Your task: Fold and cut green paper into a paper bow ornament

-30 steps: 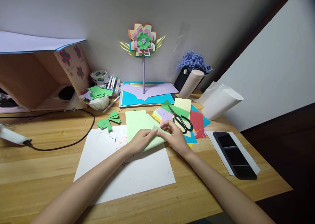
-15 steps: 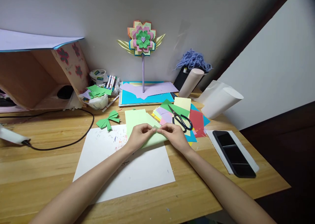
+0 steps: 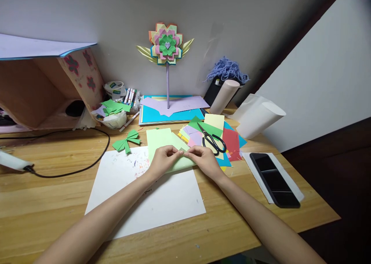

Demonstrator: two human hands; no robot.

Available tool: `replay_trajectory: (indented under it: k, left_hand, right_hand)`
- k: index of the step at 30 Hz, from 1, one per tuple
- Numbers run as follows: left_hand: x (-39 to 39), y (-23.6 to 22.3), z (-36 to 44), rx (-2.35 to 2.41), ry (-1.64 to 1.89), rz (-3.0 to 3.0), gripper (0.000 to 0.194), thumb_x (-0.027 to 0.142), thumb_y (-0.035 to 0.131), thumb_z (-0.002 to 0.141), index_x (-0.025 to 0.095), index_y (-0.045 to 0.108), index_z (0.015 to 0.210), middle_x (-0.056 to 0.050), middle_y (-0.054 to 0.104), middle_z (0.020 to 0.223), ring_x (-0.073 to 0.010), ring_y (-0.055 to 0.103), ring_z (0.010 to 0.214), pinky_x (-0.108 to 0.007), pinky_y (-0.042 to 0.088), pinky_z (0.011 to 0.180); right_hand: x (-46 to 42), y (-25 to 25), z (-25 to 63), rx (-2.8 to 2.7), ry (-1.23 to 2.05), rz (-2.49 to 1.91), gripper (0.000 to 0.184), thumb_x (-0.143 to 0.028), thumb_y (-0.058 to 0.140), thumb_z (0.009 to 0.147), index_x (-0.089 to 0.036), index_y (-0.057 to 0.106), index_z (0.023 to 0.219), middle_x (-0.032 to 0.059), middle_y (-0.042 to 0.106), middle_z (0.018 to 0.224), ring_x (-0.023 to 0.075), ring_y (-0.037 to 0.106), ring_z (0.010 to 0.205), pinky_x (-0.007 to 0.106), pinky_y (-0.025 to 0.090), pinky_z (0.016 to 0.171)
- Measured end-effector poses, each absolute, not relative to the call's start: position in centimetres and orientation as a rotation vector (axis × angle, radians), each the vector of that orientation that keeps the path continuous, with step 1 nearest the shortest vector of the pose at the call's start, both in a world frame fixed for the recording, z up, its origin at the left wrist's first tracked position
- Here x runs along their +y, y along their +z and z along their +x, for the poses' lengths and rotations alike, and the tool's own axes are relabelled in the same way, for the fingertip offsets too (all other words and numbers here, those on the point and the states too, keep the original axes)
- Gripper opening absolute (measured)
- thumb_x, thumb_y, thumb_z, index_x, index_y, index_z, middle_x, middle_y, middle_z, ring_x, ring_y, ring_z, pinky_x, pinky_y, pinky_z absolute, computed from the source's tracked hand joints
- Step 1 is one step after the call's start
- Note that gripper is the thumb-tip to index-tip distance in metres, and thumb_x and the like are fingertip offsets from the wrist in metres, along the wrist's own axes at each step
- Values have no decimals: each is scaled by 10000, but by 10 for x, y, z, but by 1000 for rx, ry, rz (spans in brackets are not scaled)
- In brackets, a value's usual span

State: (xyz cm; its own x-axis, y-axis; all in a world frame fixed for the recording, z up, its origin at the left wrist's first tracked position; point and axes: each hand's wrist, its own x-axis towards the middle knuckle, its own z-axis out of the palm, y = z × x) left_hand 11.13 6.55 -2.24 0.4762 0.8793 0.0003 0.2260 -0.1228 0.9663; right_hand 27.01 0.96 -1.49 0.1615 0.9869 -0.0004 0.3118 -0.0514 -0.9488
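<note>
My left hand (image 3: 164, 158) and my right hand (image 3: 204, 159) meet over a pale green sheet of paper (image 3: 183, 164). Thumb and forefinger of each hand pinch a small folded part at its upper edge, the fingertips almost touching. Behind it lies another pale green sheet (image 3: 158, 136). Under both hands is a large white sheet (image 3: 162, 206) with coloured marks. A green paper bow (image 3: 126, 141) rests left of my hands. Black-handled scissors (image 3: 213, 141) lie on coloured paper just past my right hand.
A paper flower (image 3: 167, 45) on a lilac stem stands against the wall. To the right are a phone (image 3: 274, 180) and a white paper roll (image 3: 263, 121). At left, a black cable (image 3: 69, 176) runs across the table near an open box (image 3: 43, 90).
The whole view has shifted very slightly. Both hands keep the same pinch on the pale green paper, with no clear movement.
</note>
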Motion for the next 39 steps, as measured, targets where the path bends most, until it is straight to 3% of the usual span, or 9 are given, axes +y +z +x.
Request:
replay_trajectory:
  k: [11, 20, 39]
  left_hand:
    - [70, -24, 110, 865, 646, 1576, 303, 422, 632, 688, 123, 627, 738, -23, 603, 675, -111, 490, 585, -224, 342, 530]
    - [69, -22, 111, 931, 671, 1612, 376, 496, 583, 713, 125, 618, 660, 7, 528, 584, -93, 412, 538, -215, 277, 482]
    - [67, -16, 110, 906, 659, 1687, 398, 494, 483, 785, 136, 620, 674, 15, 473, 588, -104, 377, 570, -224, 281, 505]
  right_hand:
    - [10, -16, 275, -1341, 856, -1561, 193, -336, 580, 765, -172, 651, 695, 19, 652, 713, 169, 571, 702, 265, 415, 657]
    - [11, -20, 275, -1326, 864, -1565, 225, -374, 584, 761, -173, 654, 690, 19, 655, 700, 170, 579, 687, 266, 419, 642]
    - [8, -17, 272, -1361, 794, -1587, 247, -405, 559, 784, -185, 616, 687, 7, 625, 694, 160, 544, 668, 259, 403, 624]
